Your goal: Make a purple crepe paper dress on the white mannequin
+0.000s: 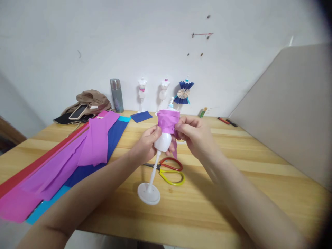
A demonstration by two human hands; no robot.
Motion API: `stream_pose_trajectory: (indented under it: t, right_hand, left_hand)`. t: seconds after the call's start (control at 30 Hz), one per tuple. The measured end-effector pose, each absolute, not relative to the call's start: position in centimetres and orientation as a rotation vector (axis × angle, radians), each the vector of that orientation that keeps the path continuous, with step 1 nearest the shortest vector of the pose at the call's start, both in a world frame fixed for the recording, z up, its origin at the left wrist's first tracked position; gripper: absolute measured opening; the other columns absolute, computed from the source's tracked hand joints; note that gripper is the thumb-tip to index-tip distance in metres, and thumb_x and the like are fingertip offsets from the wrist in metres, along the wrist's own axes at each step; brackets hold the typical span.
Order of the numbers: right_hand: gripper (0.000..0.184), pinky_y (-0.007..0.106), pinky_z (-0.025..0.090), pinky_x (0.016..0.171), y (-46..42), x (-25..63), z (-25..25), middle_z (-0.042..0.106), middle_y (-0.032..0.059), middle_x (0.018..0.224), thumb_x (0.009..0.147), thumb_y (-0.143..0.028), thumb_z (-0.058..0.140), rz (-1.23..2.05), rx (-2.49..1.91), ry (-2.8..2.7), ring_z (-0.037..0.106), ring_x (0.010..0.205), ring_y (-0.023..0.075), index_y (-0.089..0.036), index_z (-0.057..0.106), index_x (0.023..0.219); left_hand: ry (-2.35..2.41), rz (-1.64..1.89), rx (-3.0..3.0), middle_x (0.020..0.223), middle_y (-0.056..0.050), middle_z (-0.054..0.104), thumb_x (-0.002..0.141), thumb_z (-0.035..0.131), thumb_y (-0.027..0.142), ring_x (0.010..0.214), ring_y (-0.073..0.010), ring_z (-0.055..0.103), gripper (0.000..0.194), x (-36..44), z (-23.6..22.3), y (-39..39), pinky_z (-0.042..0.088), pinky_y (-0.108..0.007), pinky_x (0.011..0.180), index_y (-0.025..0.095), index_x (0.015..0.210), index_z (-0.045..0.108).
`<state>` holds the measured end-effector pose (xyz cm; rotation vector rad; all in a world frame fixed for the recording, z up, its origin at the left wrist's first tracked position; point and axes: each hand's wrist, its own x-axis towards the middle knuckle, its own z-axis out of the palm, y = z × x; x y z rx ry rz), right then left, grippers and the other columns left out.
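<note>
A small white mannequin (163, 142) on a stand with a round base (148, 193) is tilted above the table. My left hand (149, 141) is wrapped around its hips, thumb in front and fingertips showing behind. Purple crepe paper (168, 121) circles the mannequin's chest, with a loose tail hanging at the right. My right hand (193, 129) pinches the paper's edge at the mannequin's right side. Beneath the mannequin, scissors (172, 173) with one red and one yellow handle lie on the wood, their blades partly hidden behind the stand.
Sheets of purple, pink, red and blue paper (95, 141) cover the table's left side. At the back stand a thermos (116, 95), two bare-looking mannequins (142, 88) and one in a blue paper dress (183, 92). A utility knife (227, 121) lies by the right partition (285, 103).
</note>
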<state>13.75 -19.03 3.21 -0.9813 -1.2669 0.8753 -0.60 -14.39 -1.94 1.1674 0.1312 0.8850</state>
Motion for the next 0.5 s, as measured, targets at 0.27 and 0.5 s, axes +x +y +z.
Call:
stream_pose_trajectory:
  t: [0.27, 0.5]
  right_hand:
    - [0.025, 0.029, 0.038, 0.045, -19.6, 13.6, 3.0, 0.059, -0.0018, 0.048, 0.076, -0.036, 0.075, 0.951, -0.908, -1.396, 0.052, 0.043, 0.0136, -0.024, 0.058, 0.062]
    - [0.035, 0.032, 0.043, 0.041, -20.0, 12.7, 3.2, 0.060, -0.0021, 0.046, 0.073, -0.042, 0.080, 0.883, -0.981, -1.394, 0.059, 0.039, 0.0180, -0.026, 0.052, 0.061]
  left_hand:
    - [0.165, 0.907, 1.150, 0.064, -0.004, 0.067, 0.078, 0.071, 0.066, 0.055, -0.0179, 0.067, 0.056, -0.8, -1.6, -14.1, 0.051, -0.024, 0.047, 0.014, 0.092, 0.054]
    - [0.239, 0.957, 1.151, 0.073, -0.005, 0.069, 0.072, 0.077, 0.065, 0.064, -0.0217, 0.071, 0.062, -0.5, -1.5, -14.6, 0.052, -0.027, 0.049, 0.014, 0.098, 0.054]
